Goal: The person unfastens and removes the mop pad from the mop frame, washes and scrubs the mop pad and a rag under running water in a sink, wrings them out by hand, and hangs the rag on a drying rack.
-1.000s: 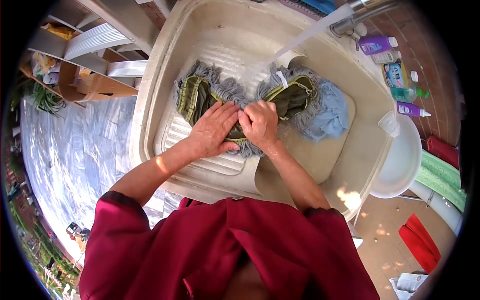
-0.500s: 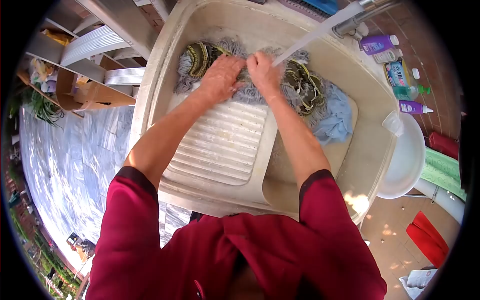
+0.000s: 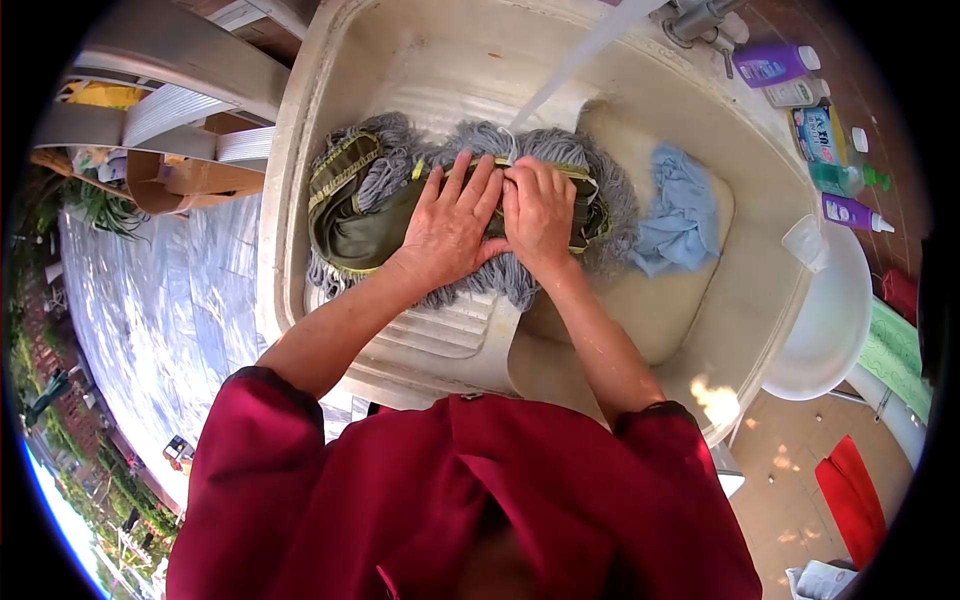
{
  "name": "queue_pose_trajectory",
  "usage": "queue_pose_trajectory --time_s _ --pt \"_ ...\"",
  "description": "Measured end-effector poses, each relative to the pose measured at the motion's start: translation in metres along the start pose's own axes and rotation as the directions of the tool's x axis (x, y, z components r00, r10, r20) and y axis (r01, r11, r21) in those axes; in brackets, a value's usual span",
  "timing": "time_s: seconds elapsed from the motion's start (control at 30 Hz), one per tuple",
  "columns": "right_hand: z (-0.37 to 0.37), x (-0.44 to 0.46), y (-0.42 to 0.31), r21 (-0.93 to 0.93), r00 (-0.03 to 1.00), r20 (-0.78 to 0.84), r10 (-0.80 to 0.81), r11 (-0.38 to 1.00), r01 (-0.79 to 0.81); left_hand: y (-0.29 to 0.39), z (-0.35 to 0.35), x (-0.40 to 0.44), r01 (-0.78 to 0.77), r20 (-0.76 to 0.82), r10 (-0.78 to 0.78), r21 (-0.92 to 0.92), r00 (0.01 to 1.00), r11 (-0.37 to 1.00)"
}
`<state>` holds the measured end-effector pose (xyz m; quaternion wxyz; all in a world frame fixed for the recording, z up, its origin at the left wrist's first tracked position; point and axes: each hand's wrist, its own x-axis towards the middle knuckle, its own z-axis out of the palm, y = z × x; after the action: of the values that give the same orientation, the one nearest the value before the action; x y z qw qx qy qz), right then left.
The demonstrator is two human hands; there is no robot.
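Note:
A grey stringy mop head [image 3: 400, 180] with a dark green fabric backing and yellow-green edging lies across the ribbed washboard of the sink [image 3: 290, 200]. My left hand [image 3: 450, 215] rests on the green backing with its fingers spread. Beside it, my right hand [image 3: 540, 212] has its fingers curled over the edge of the backing, closed on the mop head. Water [image 3: 570, 70] runs from the metal tap [image 3: 700, 20] onto the mop just beyond my hands. A light blue cloth [image 3: 680, 215] lies wet in the basin to the right, apart from the mop.
Purple bottles [image 3: 775, 66] and a green pump bottle [image 3: 840, 178] line the sink's right side. A white basin [image 3: 825, 320] sits below them. To the left are a metal ladder [image 3: 180, 60] and a cardboard box [image 3: 190, 180]. Red fabric [image 3: 852, 500] lies lower right.
The mop head and both hands have come nearer to me from the far side of the washboard. More green backing shows, and the blue cloth now lies apart from the mop.

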<state>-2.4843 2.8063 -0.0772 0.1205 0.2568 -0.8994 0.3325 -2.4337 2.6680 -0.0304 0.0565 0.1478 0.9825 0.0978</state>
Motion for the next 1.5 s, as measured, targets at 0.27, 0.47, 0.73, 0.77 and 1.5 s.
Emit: queue_pose_trajectory --time_s 0.27,0.47,0.73,0.77,1.5 --pt "0.071 0.116 0.088 -0.268 0.986 -0.152 0.063 0.958 -0.102 -0.076 0.045 0.134 0.025 -0.183 -0.01 0.083 0.983 0.996" --pt "0.009 0.025 0.014 0.051 0.999 -0.053 -0.007 0.999 0.009 -0.027 0.002 0.013 -0.171 -0.124 0.148 -0.205 0.981 0.964" --pt "0.023 0.033 0.002 -0.126 0.998 -0.03 0.049 0.991 -0.053 -0.041 0.008 0.011 -0.201 -0.174 0.161 -0.242 0.972 0.949" --pt "0.037 0.056 0.024 -0.181 0.997 -0.078 0.029 0.983 -0.043 -0.051 0.018 0.04 -0.206 -0.249 0.149 -0.223 0.957 0.953" --pt "0.01 -0.011 -0.145 0.502 0.958 0.199 -0.207 0.861 0.082 -0.048 -0.07 -0.163 0.009 0.008 -0.007 -0.252 1.0 0.968"
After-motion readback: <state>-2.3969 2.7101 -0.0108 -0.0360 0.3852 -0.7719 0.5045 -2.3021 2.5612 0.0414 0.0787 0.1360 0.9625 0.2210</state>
